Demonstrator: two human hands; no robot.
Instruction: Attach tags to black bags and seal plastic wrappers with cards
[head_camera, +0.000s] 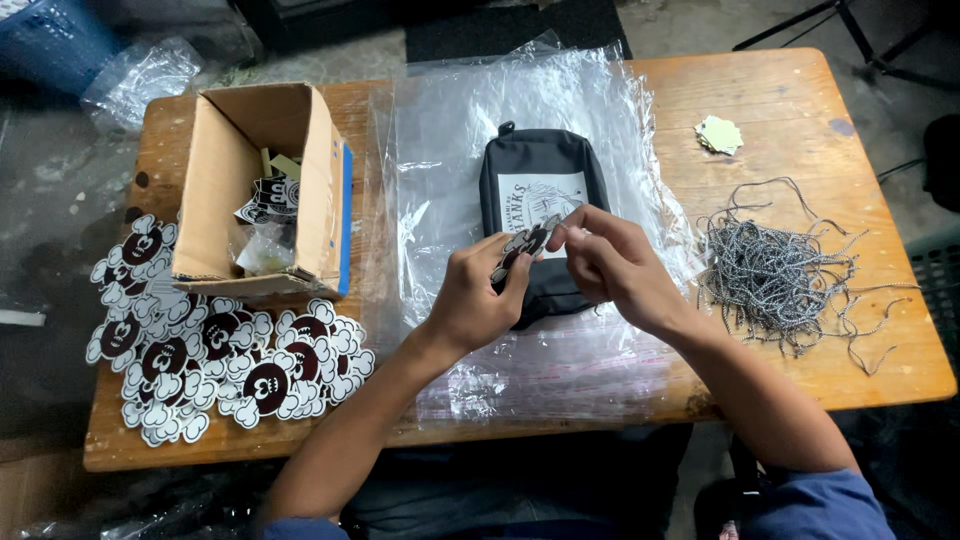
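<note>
Black fabric marks our landmark: the pouch (541, 225) lying on clear plastic bags (520, 130) in the middle of the wooden table (800, 90). Just above the pouch's near half, our left hand (478, 300) is pinched shut on a small cut-out tag (520, 250), thumb and fingers closed around its lower end, while our right hand (610, 262) is closed on the tag's upper tip, seemingly working at it. To do this well, we judge, we should hold the tag steady with the left and let only the right fingertips work, staying over the pouch so nothing drops. Right of the pouch lies a tangle of speckled strings (775, 275), beyond them a small stack of pale cards (719, 134). Left of the pouch stands an open cardboard box (262, 190), with a spread of matching cut-out tags (210, 350) below it.
</note>
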